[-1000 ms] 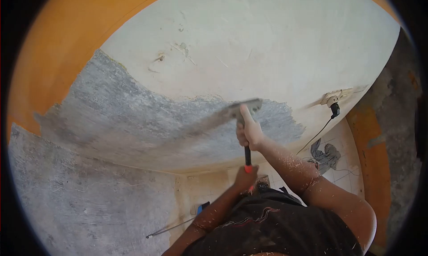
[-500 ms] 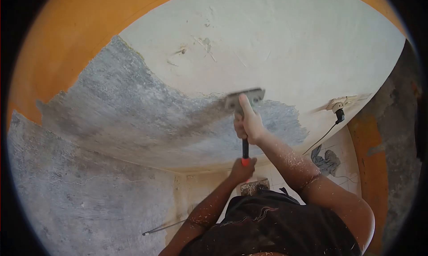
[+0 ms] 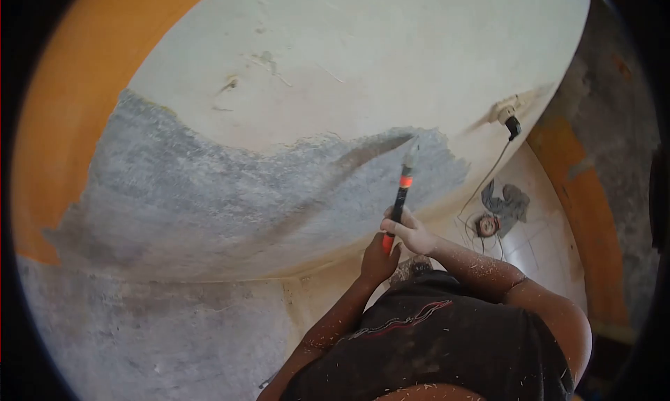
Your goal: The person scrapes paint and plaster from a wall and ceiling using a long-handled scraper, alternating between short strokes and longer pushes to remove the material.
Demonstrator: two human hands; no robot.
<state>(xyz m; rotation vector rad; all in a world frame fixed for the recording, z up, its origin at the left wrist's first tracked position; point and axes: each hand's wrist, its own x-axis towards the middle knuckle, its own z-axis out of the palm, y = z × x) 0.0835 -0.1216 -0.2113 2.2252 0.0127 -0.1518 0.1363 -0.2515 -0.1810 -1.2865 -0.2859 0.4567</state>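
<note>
A scraper (image 3: 398, 200) with a black handle and orange bands points up towards the wall (image 3: 335, 59). Its narrow tip lies over the bare grey patch (image 3: 223, 174), below the edge of the pale coating; whether it touches cannot be told. My left hand (image 3: 380, 263) is closed round the orange lower end of the handle. Just above it, my right hand (image 3: 413, 235), pale with dust, grips the same handle. The scraper's blade appears almost edge-on, so its width is hidden.
A black plug (image 3: 513, 127) sits in a wall socket (image 3: 504, 112) on the right, its cord running down to the floor. A grey cloth (image 3: 508, 204) and a round object (image 3: 486, 225) among cables lie there. Orange paint (image 3: 91, 108) borders the wall on the left.
My right hand has slid from near the scraper's head down the handle, close to my left hand. The wide head has turned edge-on. The view has shifted, bringing the round object into sight.
</note>
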